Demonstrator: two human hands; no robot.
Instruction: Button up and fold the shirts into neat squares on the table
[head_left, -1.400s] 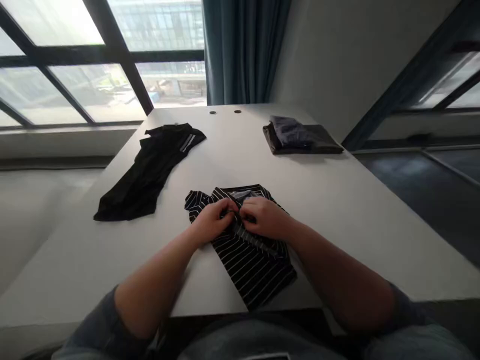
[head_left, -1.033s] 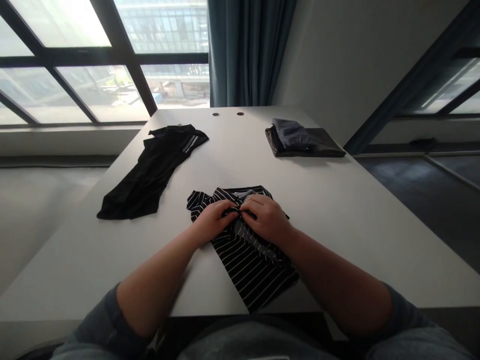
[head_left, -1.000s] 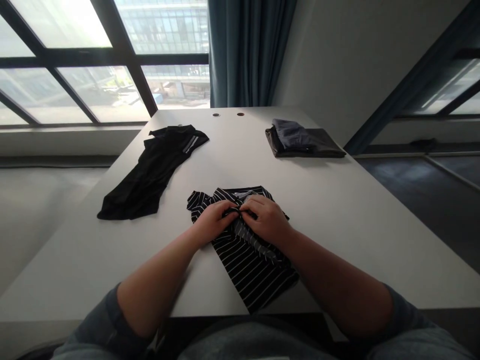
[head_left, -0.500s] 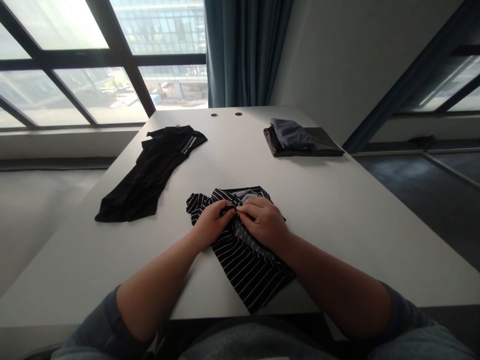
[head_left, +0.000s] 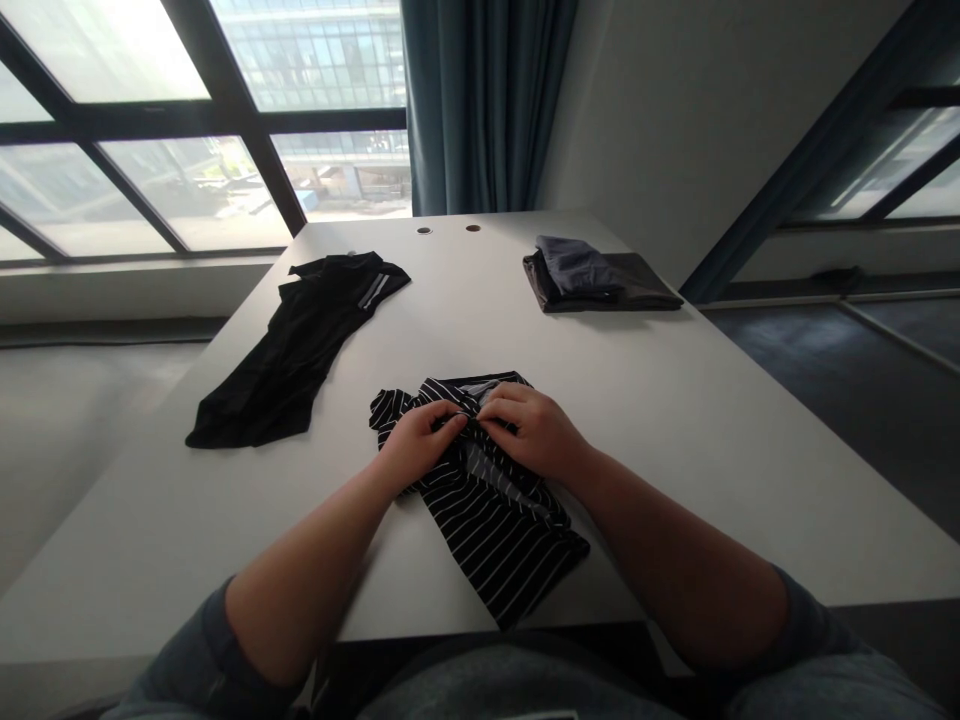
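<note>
Striped polo shirt [head_left: 499,545] between 2 hands [head_left: 416,447] [head_left: 532,432]

Black polo shirt [head_left: 294,350], folded clothes [head_left: 592,282]

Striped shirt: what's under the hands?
The left hand and right hand lie on the black-and-white striped shirt, a grey strip showing just below them. Whatever lies directly under the palms is covered.
</note>
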